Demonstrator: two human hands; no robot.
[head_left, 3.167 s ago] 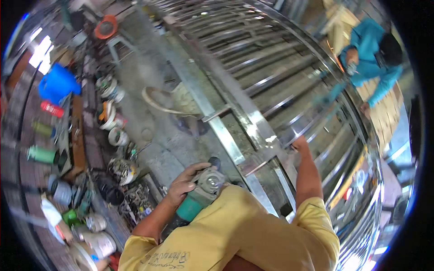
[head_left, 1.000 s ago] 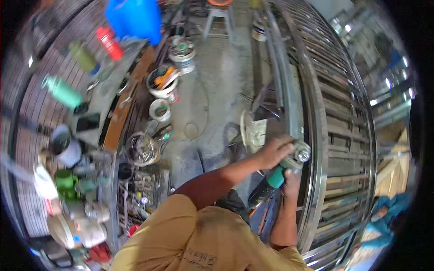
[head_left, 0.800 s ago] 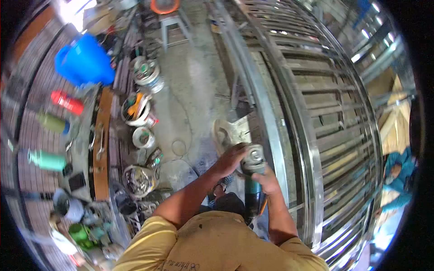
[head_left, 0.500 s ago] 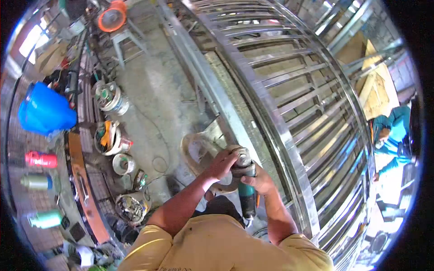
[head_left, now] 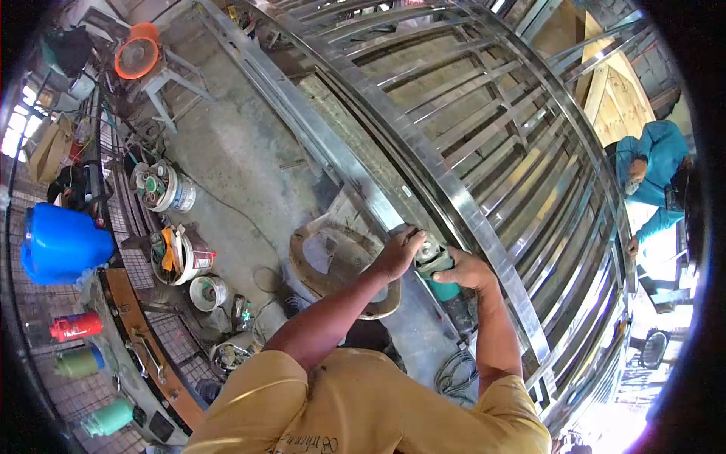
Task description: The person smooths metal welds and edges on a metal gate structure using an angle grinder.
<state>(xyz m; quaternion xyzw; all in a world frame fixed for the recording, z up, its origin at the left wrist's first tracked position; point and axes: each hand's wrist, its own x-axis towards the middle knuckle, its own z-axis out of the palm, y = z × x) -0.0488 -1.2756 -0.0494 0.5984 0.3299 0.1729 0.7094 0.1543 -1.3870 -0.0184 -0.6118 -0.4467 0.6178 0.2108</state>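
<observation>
A green and black angle grinder (head_left: 442, 278) is held in both hands, its metal head pointing forward over a long metal beam (head_left: 363, 189). My left hand (head_left: 399, 254) is closed around the left side of the grinder's head. Wrapped round the body just behind the head is my right hand (head_left: 467, 272). To the right of the hands runs the edge of a large metal grille (head_left: 484, 227) with many parallel bars. The grinder's disc is hidden beneath its head.
A co-worker in a teal top (head_left: 658, 163) has a hand on the grille's far right edge. Buckets (head_left: 181, 257), a blue container (head_left: 64, 244) and a stool (head_left: 170, 83) stand at the left. A curved frame (head_left: 302, 250) lies near my feet, with coiled cable (head_left: 456, 376) beside them.
Both hands and the grinder have shifted right, nearer the grille's edge. The view has turned, and the co-worker shows more fully.
</observation>
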